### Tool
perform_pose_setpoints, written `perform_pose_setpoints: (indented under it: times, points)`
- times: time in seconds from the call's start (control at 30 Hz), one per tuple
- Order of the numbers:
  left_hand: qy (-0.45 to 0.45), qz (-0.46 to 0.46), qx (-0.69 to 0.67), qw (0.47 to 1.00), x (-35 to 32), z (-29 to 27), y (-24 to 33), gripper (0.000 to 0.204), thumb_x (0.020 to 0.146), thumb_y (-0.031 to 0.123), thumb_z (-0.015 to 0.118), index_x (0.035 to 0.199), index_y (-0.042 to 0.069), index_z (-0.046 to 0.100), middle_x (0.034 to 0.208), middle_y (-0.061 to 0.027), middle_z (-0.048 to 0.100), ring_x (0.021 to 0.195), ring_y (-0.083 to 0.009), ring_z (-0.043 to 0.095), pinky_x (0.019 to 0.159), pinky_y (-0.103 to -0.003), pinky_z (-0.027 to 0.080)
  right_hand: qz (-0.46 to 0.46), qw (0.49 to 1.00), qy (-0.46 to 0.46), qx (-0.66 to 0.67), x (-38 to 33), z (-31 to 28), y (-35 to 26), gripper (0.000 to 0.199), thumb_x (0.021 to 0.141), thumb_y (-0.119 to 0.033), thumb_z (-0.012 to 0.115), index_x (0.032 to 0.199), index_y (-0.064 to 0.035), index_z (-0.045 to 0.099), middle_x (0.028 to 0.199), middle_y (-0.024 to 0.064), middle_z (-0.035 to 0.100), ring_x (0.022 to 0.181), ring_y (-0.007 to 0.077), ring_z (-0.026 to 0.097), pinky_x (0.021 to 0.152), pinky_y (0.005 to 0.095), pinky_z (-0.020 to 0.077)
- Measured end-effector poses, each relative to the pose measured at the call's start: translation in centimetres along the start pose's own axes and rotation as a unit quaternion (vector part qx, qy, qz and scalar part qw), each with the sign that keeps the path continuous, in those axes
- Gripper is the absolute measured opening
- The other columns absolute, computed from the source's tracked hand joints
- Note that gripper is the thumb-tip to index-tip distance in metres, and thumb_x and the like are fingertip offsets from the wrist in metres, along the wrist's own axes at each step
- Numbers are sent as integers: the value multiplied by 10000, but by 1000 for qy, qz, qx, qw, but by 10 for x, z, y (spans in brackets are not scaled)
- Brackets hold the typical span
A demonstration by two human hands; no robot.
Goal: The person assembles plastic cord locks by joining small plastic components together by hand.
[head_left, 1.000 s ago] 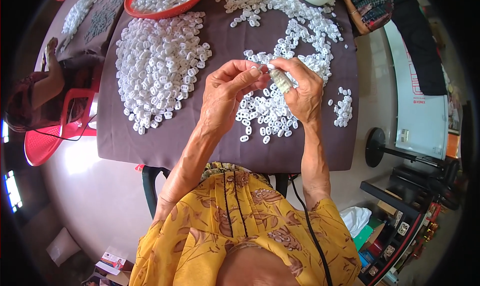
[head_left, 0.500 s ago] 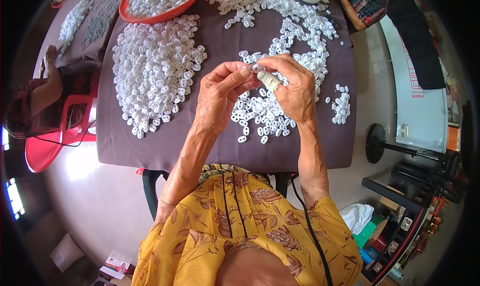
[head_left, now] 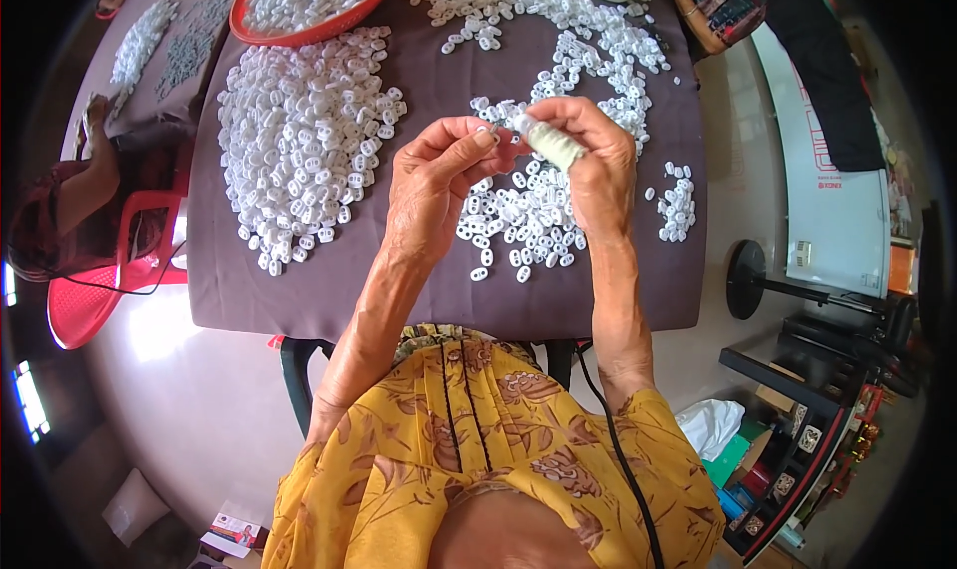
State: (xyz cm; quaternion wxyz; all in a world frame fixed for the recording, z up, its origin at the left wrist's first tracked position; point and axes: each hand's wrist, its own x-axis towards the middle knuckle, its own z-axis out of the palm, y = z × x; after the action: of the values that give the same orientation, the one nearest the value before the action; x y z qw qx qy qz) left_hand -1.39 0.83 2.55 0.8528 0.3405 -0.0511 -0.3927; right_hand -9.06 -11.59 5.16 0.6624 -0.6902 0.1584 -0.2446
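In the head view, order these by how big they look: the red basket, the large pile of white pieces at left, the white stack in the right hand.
1. Large pile of white pieces.
2. Red basket, partly cut off, so unsure.
3. White stack in the right hand.

Looks like piecework being done at home rather than in a proper factory; a table (head_left: 299, 300) draped in a dark purple cloth is heaped with hundreds of small white plastic pieces (head_left: 299, 150), and more are piled in a red basket (head_left: 254, 31) at the far edge; a red plastic chair (head_left: 90, 300) is pulled up at the left side, where another person (head_left: 95, 185) is seated; the floor (head_left: 179, 390) is shiny tile; a black shelf unit (head_left: 797, 429) crammed with household clutter is seen at the lower right, and a fan base (head_left: 748, 280) is parked near it.
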Motion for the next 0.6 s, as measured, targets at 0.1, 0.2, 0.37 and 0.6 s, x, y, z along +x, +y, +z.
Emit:
perform_pose_setpoints:
  times: [0.1, 0.2, 0.37, 0.6]
  points:
    - [-31, 25, 51, 998, -2, 0, 0, 98, 800, 77, 602, 835, -9, 575, 791, -101, 621, 681, -127, 560, 688, -266, 469, 28, 998, 5, 62, 3, 0, 0, 132, 759, 33, 528, 866, 28, 605, 760, 68, 607, 669, 139, 588, 671, 256, 459]
    - [-9, 18, 88, 996, -4, 5, 1, 95, 822, 88, 566, 854, -1, 565, 761, -73, 596, 672, -126, 541, 658, -256, 440, 27, 999, 18, 42, 3, 5, -1, 133, 760, 33, 520, 857, 26, 611, 756, 65, 605, 667, 141, 591, 686, 253, 455]
    - [-10, 23, 85, 996, -4, 3, 1, 95, 818, 90, 572, 849, 0, 570, 789, -84, 606, 652, -124, 539, 641, -255, 443, 4, 999, 34, 31, 5, 11, -3, 137, 755, 29, 542, 868, 20, 620, 719, 79, 623, 645, 148, 617, 636, 240, 479]
    - [12, 48, 64, 997, -4, 3, 4, 110, 801, 87, 597, 832, -17, 582, 821, -102, 638, 615, -94, 512, 620, -233, 437, -23, 998, 46, -27, 5, 25, -10, 128, 764, 33, 547, 866, 5, 620, 715, 52, 624, 650, 95, 595, 593, 203, 450]
